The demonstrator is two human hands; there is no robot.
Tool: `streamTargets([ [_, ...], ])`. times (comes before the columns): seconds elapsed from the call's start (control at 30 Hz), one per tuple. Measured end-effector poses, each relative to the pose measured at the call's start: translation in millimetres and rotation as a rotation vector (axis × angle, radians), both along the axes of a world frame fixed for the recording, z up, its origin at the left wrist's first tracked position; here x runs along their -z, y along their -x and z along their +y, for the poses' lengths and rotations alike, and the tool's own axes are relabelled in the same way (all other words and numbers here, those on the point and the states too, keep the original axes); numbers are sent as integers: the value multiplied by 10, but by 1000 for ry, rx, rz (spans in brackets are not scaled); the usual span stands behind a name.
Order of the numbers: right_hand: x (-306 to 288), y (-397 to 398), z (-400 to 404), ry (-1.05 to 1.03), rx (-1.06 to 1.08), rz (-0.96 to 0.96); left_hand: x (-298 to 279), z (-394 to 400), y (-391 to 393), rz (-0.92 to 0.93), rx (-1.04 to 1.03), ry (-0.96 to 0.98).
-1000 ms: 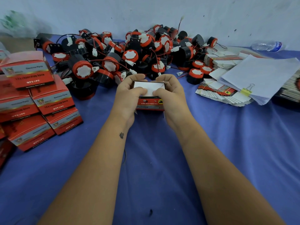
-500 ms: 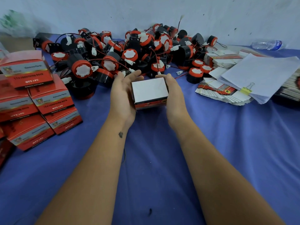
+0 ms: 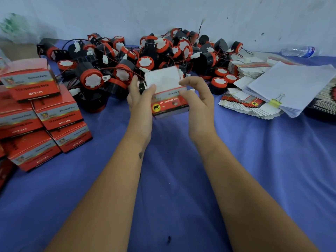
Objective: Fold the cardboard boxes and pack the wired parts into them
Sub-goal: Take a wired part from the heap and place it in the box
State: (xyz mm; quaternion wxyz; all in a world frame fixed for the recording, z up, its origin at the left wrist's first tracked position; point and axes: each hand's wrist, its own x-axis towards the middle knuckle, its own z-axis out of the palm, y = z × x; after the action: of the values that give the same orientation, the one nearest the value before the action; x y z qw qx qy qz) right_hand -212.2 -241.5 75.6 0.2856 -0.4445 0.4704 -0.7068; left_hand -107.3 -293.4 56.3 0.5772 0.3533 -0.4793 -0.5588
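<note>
Nearest the camera, two bare forearms reach out over the blue-covered table. The left hand grips the left end of a small red cardboard box, thumb curled over its upper edge; the right hand holds the right end, fingers bent around it. The box is held just above the table, between the hands, and it has turned since half a second ago: then its plain white face looked up at the camera, now the printed red front with the elephant mark faces the person and the white flap stands up at the back, blurred by motion. A second ago both thumbs were pressing on that white panel, so one end has probably just been closed and the box turned over to show its other, open end. That suggests it is ready to take a part, though the blur hides whether the top is fully open. To the left, finished boxes are stacked in a loose pile. To the right lie flat unfolded cartons and clipped papers. Beyond the hands, against the wall, sits the heap of black-and-red wired parts, from which the next one would presumably be taken.
</note>
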Motion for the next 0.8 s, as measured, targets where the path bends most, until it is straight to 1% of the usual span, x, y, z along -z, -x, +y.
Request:
streamTargets([
  [0.03, 3, 12, -1, 22, -26, -25, 14, -5, 10, -12, 30, -20],
  [0.1, 5, 30, -9, 71, -106, -43, 38, -13, 22, 31, 157, -85],
  [0.13, 12, 39, -12, 79, -137, -38, 34, -4, 25, 55, 186, -117],
  [0.17, 20, 43, -19, 65, -150, -30, 24, -5, 22, 57, 165, -118],
  [0.23, 54, 47, -44, -3, -149, 4, 9, -37, 0, 63, -17, -73],
  [0.27, 86, 48, -60, -50, -140, 39, 6, -70, -24, 116, -129, -81],
  [0.37, 212, 42, -125, -231, -102, 170, -9, -182, -165, 404, -416, -176],
  [0.43, 265, 41, -163, -342, -64, 299, -16, -226, -257, 563, -551, -212],
  [0.5, 281, 19, -180, -386, -58, 440, -31, -227, -304, 631, -637, -230],
  [0.57, 274, -35, -185, -378, -59, 574, -43, -195, -298, 619, -677, -233],
  [0.63, 270, -95, -218, -364, -5, 752, -54, -173, -270, 584, -698, -225],
  [0.73, 234, -178, -344, -374, 195, 1058, -102, -139, -246, 568, -700, -217],
  [0.8, 208, -235, -451, -350, 322, 1189, -112, -126, -243, 571, -709, -217],
])
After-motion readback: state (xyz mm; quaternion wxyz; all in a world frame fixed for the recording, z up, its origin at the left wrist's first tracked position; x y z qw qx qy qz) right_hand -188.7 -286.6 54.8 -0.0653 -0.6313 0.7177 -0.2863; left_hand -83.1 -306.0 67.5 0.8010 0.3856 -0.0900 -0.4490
